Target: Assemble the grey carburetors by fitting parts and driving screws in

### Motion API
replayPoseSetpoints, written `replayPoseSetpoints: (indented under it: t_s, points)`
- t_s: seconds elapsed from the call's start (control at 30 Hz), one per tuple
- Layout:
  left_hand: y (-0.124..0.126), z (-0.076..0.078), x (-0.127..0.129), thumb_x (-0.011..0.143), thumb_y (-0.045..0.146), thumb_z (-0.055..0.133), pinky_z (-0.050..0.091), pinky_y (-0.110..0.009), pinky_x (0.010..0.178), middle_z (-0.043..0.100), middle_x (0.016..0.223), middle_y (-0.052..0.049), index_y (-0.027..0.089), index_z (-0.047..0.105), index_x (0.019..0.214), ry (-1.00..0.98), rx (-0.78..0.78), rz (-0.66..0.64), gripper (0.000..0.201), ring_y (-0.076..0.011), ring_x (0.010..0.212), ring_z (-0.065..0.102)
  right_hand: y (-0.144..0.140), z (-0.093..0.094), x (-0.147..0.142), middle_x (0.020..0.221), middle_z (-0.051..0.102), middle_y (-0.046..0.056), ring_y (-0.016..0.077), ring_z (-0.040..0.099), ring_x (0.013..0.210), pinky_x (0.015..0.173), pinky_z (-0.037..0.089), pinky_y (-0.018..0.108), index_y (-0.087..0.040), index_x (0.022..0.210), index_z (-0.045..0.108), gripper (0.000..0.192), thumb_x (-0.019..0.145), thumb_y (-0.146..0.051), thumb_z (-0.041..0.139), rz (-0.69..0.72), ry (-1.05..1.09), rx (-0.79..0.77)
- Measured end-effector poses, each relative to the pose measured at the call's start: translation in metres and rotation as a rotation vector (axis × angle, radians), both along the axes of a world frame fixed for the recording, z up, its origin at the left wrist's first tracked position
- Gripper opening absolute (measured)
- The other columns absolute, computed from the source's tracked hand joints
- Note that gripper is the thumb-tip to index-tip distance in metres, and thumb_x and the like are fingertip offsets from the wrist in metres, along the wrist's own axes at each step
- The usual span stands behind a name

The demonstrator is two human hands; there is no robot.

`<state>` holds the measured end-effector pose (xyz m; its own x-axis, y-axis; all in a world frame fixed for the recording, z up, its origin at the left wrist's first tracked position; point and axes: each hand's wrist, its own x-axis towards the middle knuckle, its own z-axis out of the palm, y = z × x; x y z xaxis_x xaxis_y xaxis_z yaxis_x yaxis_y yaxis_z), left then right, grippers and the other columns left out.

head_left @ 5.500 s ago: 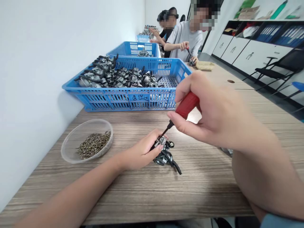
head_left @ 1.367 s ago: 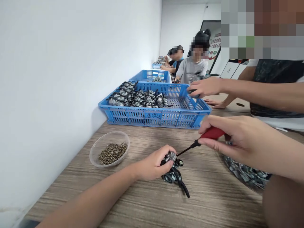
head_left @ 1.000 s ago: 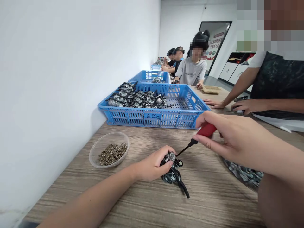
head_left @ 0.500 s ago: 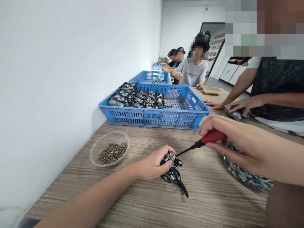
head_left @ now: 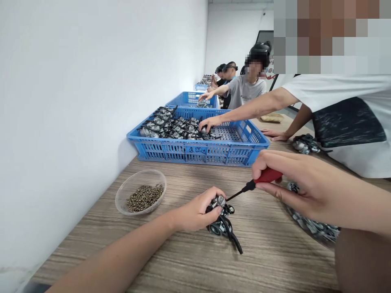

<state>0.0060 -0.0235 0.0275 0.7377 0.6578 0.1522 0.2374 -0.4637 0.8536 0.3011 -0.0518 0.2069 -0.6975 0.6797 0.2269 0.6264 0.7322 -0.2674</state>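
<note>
Meanwhile my own grip is unchanged vs 0.5 s ago: left hand (head_left: 195,213) stays closed around the small metal part (head_left: 220,215) on the table (head_left: 269,252), at about 6 o'clock from the blue crate (head_left: 198,152). Right hand (head_left: 293,179) stays wrapped on the red screwdriver (head_left: 259,181), tip on the part's top, coming in from 2 o'clock. New bit: a co-worker's hand (head_left: 210,122) has reached into the crate's parts, w/ another part (head_left: 305,144) now lying by their other hand. Screw bowl (head_left: 141,191) sits at 9 o'clock, untouched. So I judge the screw-driving simply continues.
</note>
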Motion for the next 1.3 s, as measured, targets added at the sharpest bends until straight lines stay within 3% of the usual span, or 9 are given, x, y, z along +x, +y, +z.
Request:
replayPoseSetpoints:
  t_s: [0.1,0.23,0.5,0.63,0.77,0.9,1.0,1.1,1.3]
  points:
    - [0.000,0.000,0.000,0.111,0.039,0.054,0.051,-0.037,0.090,0.064,0.113,-0.005,0.023,0.052,0.133,0.007,-0.005,-0.001,0.028,-0.0223,0.098,0.060,0.005,-0.005,0.002,0.095,0.074,0.004,0.0251,0.069,0.078,0.066,0.050,0.036,-0.029,0.115,0.064,0.020,0.111,-0.049,0.064,-0.084,-0.007,0.078]
    - [0.001,0.000,0.000,0.111,0.040,0.053,0.050,-0.037,0.089,0.063,0.112,-0.004,0.023,0.052,0.132,0.000,0.005,-0.012,0.027,-0.0216,0.097,0.058,0.012,-0.007,0.012,0.110,0.076,0.009,0.0260,0.072,0.087,0.071,0.056,0.038,-0.027,0.128,0.060,0.026,0.111,-0.047,0.064,-0.052,-0.030,0.004]
    - [0.001,0.003,0.000,0.110,0.040,0.053,0.050,-0.035,0.087,0.061,0.109,-0.004,0.023,0.052,0.129,-0.012,-0.025,-0.014,0.026,-0.0214,0.095,0.057,0.015,-0.010,0.005,0.087,0.077,0.005,0.0262,0.070,0.071,0.063,0.047,0.037,-0.028,0.105,0.067,0.031,0.109,-0.059,0.065,-0.195,-0.003,0.138]
    - [0.000,0.005,0.000,0.109,0.038,0.054,0.049,-0.037,0.090,0.061,0.111,-0.004,0.023,0.051,0.132,-0.005,-0.039,-0.010,0.028,-0.0220,0.097,0.057,0.009,-0.005,0.004,0.115,0.079,0.008,0.0267,0.074,0.089,0.072,0.056,0.038,-0.028,0.127,0.064,0.024,0.109,-0.043,0.067,-0.056,0.034,0.015]
    - [0.000,0.004,0.000,0.107,0.036,0.054,0.049,-0.038,0.092,0.062,0.114,-0.005,0.023,0.051,0.136,-0.002,-0.029,-0.002,0.032,-0.0229,0.100,0.058,0.010,0.000,-0.006,0.102,0.079,0.005,0.0227,0.072,0.081,0.069,0.052,0.035,-0.029,0.112,0.071,0.010,0.110,-0.038,0.067,0.080,0.063,0.057]
    - [0.000,0.004,0.000,0.107,0.036,0.054,0.050,-0.038,0.092,0.063,0.116,-0.006,0.023,0.051,0.137,-0.002,-0.021,-0.005,0.033,-0.0232,0.100,0.059,0.010,-0.004,-0.013,0.086,0.077,0.002,0.0213,0.068,0.069,0.064,0.044,0.033,-0.028,0.110,0.070,0.021,0.109,-0.048,0.069,-0.017,0.065,0.225]
    - [0.000,0.003,-0.001,0.107,0.036,0.055,0.050,-0.037,0.091,0.063,0.114,-0.005,0.023,0.051,0.137,0.000,-0.023,-0.003,0.033,-0.0229,0.099,0.059,0.009,-0.005,-0.010,0.102,0.079,0.005,0.0227,0.069,0.076,0.065,0.047,0.033,-0.027,0.121,0.062,0.026,0.107,-0.046,0.072,-0.031,0.055,0.108]
    - [0.000,0.002,0.000,0.107,0.034,0.055,0.050,-0.037,0.090,0.064,0.114,-0.005,0.023,0.051,0.137,-0.006,-0.024,-0.005,0.032,-0.0225,0.099,0.060,0.013,-0.003,-0.006,0.099,0.076,0.004,0.0210,0.066,0.074,0.066,0.048,0.034,-0.027,0.108,0.059,0.016,0.110,-0.040,0.068,0.043,0.053,0.022]
    - [-0.001,0.005,0.000,0.107,0.034,0.055,0.052,-0.037,0.091,0.064,0.114,-0.005,0.022,0.051,0.136,-0.023,-0.015,-0.006,0.032,-0.0223,0.099,0.060,0.014,-0.006,-0.005,0.082,0.071,0.001,0.0234,0.064,0.068,0.063,0.043,0.036,-0.028,0.108,0.064,0.023,0.104,-0.048,0.075,-0.074,0.056,0.191]
